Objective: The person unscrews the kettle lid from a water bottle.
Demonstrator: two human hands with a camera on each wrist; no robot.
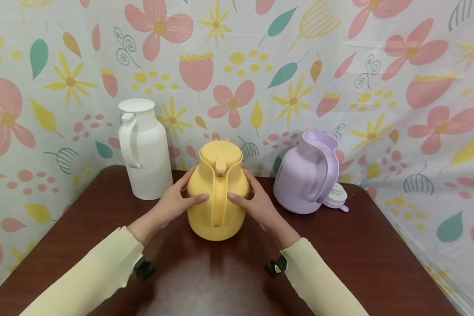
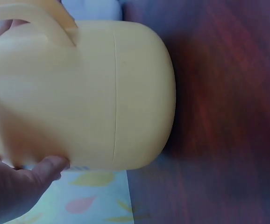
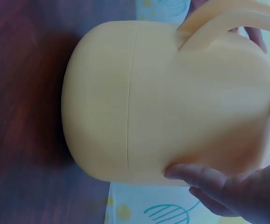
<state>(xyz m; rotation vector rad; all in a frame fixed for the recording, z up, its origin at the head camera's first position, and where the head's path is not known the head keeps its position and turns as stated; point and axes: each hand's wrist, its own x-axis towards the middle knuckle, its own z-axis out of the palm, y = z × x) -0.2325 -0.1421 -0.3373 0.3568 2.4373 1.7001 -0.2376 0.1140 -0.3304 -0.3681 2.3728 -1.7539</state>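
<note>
A yellow thermos jug (image 1: 199,219) stands upright near the middle of the table, its lid (image 1: 221,151) on top and its handle (image 1: 219,202) turned toward me. My left hand (image 1: 174,202) grips the left side of the body, thumb at the front near the handle. From the other side my right hand (image 1: 260,206) holds it in the same way, its far fingers partly hidden behind the jug. Both wrist views show the yellow body lying sideways in frame, with the thumb and fingers of each hand spread around its upper part.
A tall white jug (image 1: 152,162) stands at the back left. Back right is a lilac jug (image 1: 294,184) with an open top, and a white lid (image 1: 335,196) lies beside it on the dark wooden table (image 1: 363,263). A floral curtain (image 1: 237,57) hangs behind.
</note>
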